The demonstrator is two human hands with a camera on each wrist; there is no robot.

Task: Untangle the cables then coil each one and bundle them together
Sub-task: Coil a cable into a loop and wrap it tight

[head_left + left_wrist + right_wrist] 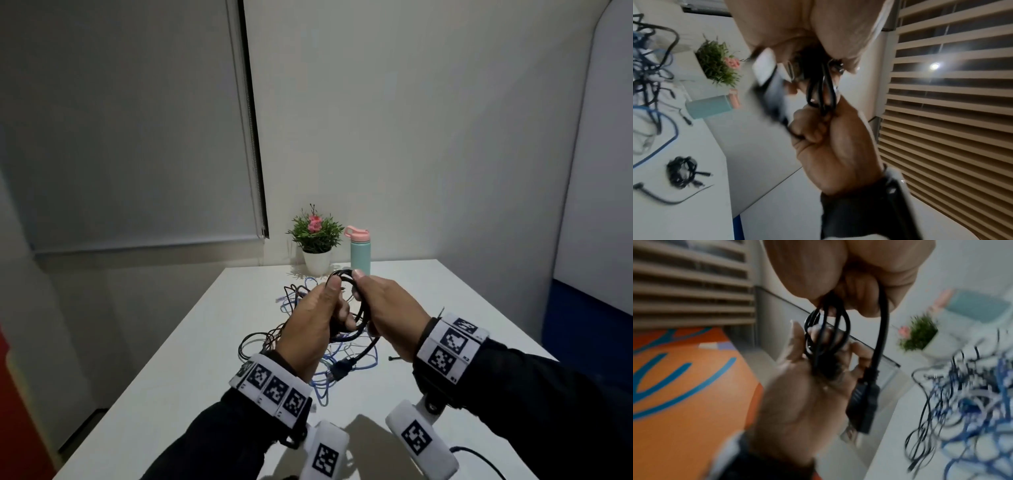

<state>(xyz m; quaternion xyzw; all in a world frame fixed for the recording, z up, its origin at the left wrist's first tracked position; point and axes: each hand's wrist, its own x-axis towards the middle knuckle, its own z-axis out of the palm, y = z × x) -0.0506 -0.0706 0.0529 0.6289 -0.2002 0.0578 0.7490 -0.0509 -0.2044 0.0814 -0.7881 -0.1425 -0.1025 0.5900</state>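
Both hands hold one coiled black cable [360, 317] above the white table [191, 359]. My left hand [337, 298] grips the loops from the left, thumb on top. My right hand [363, 291] grips the same loops [826, 337] from the right; its fingers are curled round them. The cable's free end hangs down and ends in a black plug [342, 368] [863, 402]. Under the hands lies a tangle of blue, black and grey cables [339, 353] [972, 402]. A small finished black coil [682, 172] rests on the table apart from the tangle.
A potted plant [317, 240] and a teal bottle with a pink lid [359, 251] stand at the table's far edge by the wall. A small black piece [394, 358] lies right of the tangle. Window blinds [951, 97] are on the left side.
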